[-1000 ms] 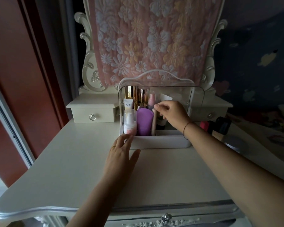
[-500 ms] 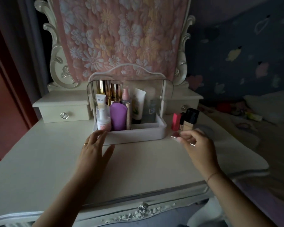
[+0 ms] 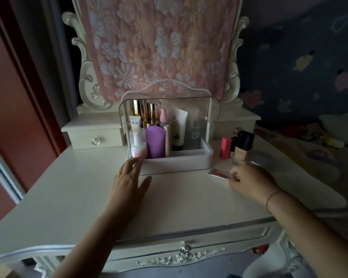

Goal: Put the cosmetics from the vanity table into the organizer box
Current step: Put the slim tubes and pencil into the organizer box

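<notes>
silvery and flat, a slim cosmetic stick [image 3: 219, 172] lies on the table [image 3: 69, 189] just in front of the organizer box's right front corner, and the right hand [image 3: 251, 182] now rests at its near end. a second ago that hand was inside the organizer box [image 3: 177, 162], setting a tube among the bottles; it has since pulled out and swung down to the right side of the table. so one more item is stowed, and the next pickup is beginning.

the right hand's fingertips [image 3: 234, 177] touch or nearly touch the stick's end, curled low over the table; whether its grip has actually closed on the stick is hard to tell in this dim light, though it looks not yet lifted. the wrist is low, forearm coming in from the near right corner.

the left hand [image 3: 129, 177] has stayed put, palm down and fingers spread, its grip empty, fingertips against the box's left front corner as if steadying it.

other cosmetics waiting outside the box: a red lipstick [image 3: 225, 147] and a foundation bottle [image 3: 241, 149], standing just right of the box, toward the right edge.
</notes>
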`<action>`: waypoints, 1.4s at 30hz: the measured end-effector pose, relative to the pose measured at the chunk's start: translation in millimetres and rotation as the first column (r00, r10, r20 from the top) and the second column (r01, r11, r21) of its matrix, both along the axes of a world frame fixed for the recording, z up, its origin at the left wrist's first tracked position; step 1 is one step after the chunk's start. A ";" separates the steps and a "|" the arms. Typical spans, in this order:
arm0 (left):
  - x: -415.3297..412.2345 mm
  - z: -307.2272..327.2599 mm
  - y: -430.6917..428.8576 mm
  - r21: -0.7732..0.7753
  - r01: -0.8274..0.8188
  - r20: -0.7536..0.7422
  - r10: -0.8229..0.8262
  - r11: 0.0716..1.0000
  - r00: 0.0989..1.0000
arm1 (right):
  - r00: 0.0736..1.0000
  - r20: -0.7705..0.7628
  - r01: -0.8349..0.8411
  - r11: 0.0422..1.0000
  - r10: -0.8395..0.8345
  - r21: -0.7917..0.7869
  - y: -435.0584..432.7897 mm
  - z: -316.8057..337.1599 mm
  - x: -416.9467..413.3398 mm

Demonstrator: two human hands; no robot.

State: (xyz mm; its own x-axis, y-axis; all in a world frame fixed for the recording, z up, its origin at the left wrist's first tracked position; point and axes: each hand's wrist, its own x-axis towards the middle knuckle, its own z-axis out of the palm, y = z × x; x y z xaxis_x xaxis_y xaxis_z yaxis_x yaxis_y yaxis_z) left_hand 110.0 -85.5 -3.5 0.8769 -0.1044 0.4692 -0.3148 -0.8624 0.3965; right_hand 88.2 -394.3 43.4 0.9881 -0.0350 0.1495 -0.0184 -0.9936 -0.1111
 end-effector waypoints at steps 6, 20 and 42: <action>-12.6 -3.2 14.0 0.029 -0.033 -0.006 0.033 0.999 0.999 | 0.981 -0.011 -0.196 0.976 0.196 -0.093 37.4 -0.5 -2.9; -19.6 -3.4 20.8 0.010 -0.046 -0.005 0.046 0.999 0.999 | 0.819 0.570 -0.555 0.349 0.070 0.755 118.4 54.0 30.1; -11.1 -0.1 29.7 0.003 -0.034 0.027 0.034 0.999 0.999 | 0.923 0.382 -0.352 -0.290 0.052 0.890 161.9 65.2 98.0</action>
State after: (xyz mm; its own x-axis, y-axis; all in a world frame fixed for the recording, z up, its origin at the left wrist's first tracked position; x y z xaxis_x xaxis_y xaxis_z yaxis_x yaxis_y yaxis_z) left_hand 98.9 -55.8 -3.6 0.8672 -0.0763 0.4920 -0.2954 -0.8743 0.3851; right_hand 186.2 -232.4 108.7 0.9476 -0.0813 0.3091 0.3154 0.3933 -0.8636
